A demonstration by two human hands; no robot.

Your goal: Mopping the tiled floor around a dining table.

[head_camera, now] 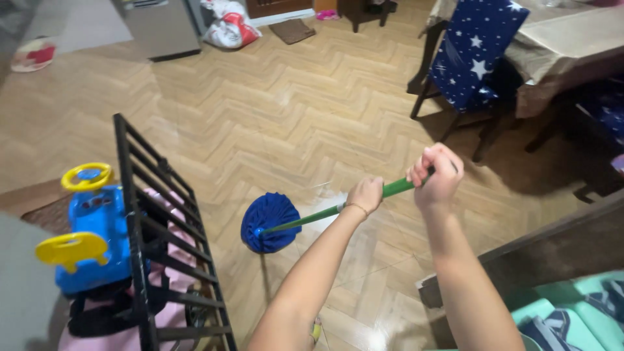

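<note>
Nearest, left: black metal bar gate (162,240); behind it a blue plastic ride-on toy car (97,237) with yellow steering wheel. Centre: left hand (365,194) fisted around the green mop handle (325,213), lower down; right hand (437,174) fisted around its upper end. Blue round mop head (270,222) rests on the herringbone wood-pattern floor (273,110), left of the hands. Far right: chair with a star-printed blue cover (474,52) beside a cloth-covered table (565,45). Far left: white-and-red plastic bag (229,29).
</note>
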